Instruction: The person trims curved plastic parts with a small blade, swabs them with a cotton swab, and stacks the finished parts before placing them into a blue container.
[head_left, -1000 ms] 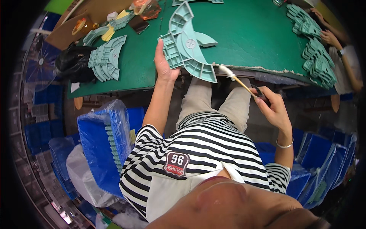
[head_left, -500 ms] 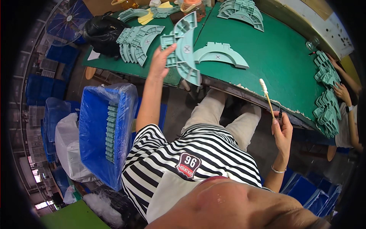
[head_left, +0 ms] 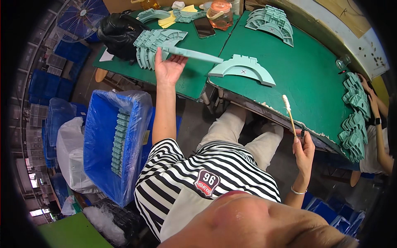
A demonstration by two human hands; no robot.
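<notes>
My left hand [head_left: 168, 71] holds a pale green curved plastic part [head_left: 196, 55] above the table, tilted so that it shows nearly edge-on. Just behind that hand a stack of like parts [head_left: 144, 43] stands on the green table. Another curved part [head_left: 248, 71], marked with a small cross, lies on its own near the front edge. In my right hand [head_left: 304, 149] is a thin wooden stick with a white wrapped tip, like a large cotton swab [head_left: 290, 110], pointing up. A small black object [head_left: 302, 132] shows at the same fingers; its kind is unclear.
A lined blue bin [head_left: 99, 144] with a row of green parts stands at my left. More stacks [head_left: 271, 25] sit at the far edge, near an orange jar [head_left: 220, 15] and phone [head_left: 204, 27]. At far right, another person's hands [head_left: 368, 89] touch piled parts [head_left: 353, 128].
My left hand has turned the curved part from face-on to nearly edge-on and moved it left, toward the stack. My right hand still holds the swab in nearly the same place.
</notes>
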